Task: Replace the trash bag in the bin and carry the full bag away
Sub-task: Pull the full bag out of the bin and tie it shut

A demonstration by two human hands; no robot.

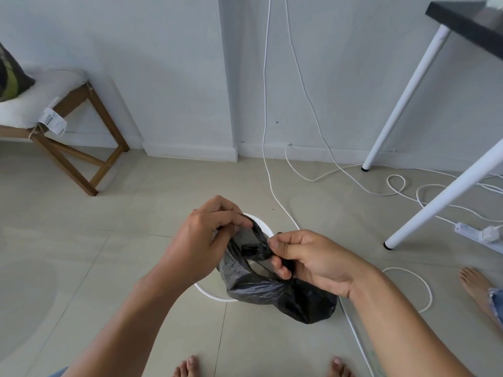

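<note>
At the bottom edge, the toes of two bare feet (265, 367) stand on the pale tiled floor (95, 268), and both forearms reach forward from there. The left hand (201, 240) has its grip clamped on one gathered handle of a black trash bag (272, 287), thumb and fingers curled and pinching the plastic at the upper left. The right hand (313, 259) has its grip clamped on the other twisted handle, fingers curled round it, and the two handles meet between the hands. The bag hangs bunched below the hands, directly over a white round bin (209, 292) on the floor, whose rim shows as an arc at the lower left and behind the left hand; the bag's lower right bulge extends past the rim. A white cable (353, 330) runs along the floor just right of the bin. At the right edge another person's bare foot (475, 287) rests on the tiles. Farther right lie a white power strip (479, 235) and coils of cord beneath a black tabletop (468, 20) on white legs. Far left, a wooden stool (81, 148) with a white cushion stands by the wall (163, 77).
</note>
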